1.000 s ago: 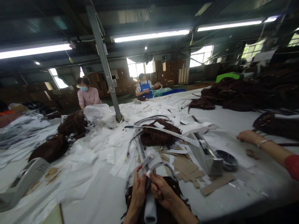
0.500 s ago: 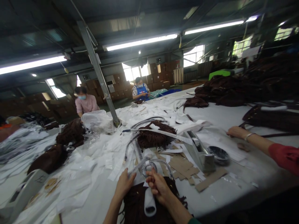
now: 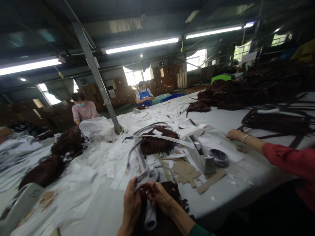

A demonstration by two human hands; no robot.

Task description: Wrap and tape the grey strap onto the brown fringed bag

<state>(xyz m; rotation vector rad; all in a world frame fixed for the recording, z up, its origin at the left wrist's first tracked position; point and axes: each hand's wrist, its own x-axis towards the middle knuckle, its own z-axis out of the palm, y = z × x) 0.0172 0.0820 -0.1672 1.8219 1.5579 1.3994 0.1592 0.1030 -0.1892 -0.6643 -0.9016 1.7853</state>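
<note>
A dark brown fringed bag [image 3: 169,191] lies on the table right in front of me. Its strap [image 3: 144,178], wrapped in pale film or paper, rises from the top of the bag in a loop. My left hand [image 3: 131,201] grips the wrapped strap from the left. Close beside it, my right hand [image 3: 161,196] has its fingers curled and pinched at the same strap; the fingertips are partly hidden. Below my hands, a white paper roll [image 3: 150,218] rests on the bag's front.
Ahead lie another fringed brown bag [image 3: 157,139], brown card pieces [image 3: 184,170], a tape dispenser [image 3: 203,155] and a black tape roll [image 3: 218,157]. At right, a co-worker's hand [image 3: 235,134] reaches in. Brown bags [image 3: 226,93] are heaped behind. A metal post [image 3: 98,82] stands at left.
My hands have come closer together over the bag, and the right fingers have closed in at the strap. The whole view has shifted, so the surroundings sit further left.
</note>
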